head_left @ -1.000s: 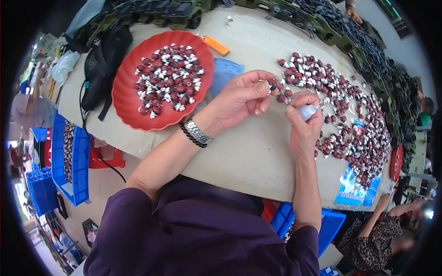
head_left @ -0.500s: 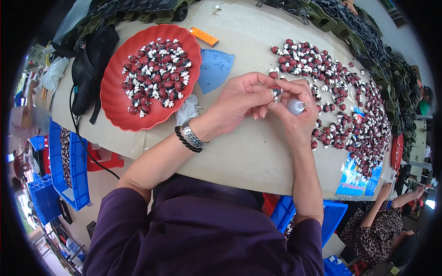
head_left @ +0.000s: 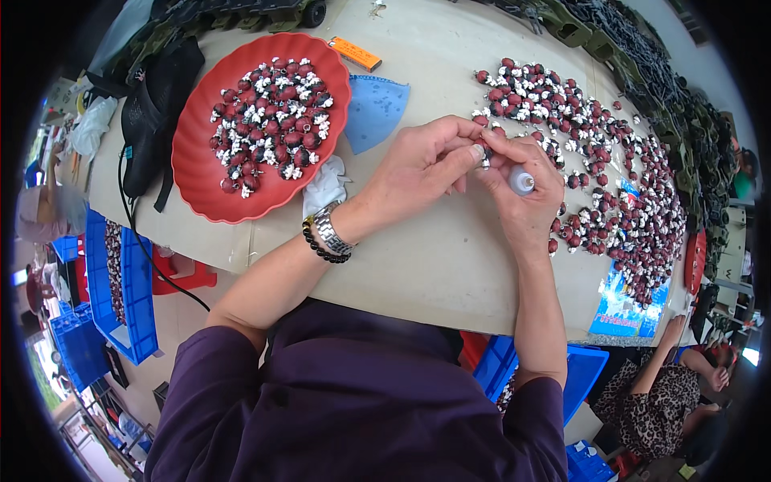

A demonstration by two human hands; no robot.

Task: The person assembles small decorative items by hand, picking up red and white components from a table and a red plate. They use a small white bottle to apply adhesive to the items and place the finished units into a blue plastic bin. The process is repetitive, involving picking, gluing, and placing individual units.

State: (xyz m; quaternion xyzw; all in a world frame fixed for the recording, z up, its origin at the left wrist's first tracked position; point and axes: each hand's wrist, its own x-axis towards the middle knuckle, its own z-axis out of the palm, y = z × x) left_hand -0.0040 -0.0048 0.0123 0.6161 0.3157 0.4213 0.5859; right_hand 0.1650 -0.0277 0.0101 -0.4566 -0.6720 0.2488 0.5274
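Note:
My left hand (head_left: 430, 165) is closed in a pinch on a small dark red, black and white figure (head_left: 485, 154), mostly hidden by the fingers. Close against it, my right hand (head_left: 526, 173) has its fingertips at the same piece. Tucked in the right palm is a small white plastic bottle (head_left: 521, 181) with a narrow tip. Beyond the right hand, many similar figures (head_left: 582, 128) lie spread over the table. More figures (head_left: 273, 124) are heaped in a red scalloped bowl (head_left: 193, 189) left of my hands.
Near the bowl are an orange box (head_left: 356, 53), a blue cloth (head_left: 375, 112) and a crumpled white tissue (head_left: 327, 188). A black bag (head_left: 157, 116) with a cable lies at the table's left. Dark green model parts (head_left: 642, 72) line the far right edge. A co-worker (head_left: 654, 402) sits at lower right.
Both hands stay together on the small figure, with only slight finger shifts. The bottle has turned a little in my right hand. The co-worker's arm at lower right has moved.

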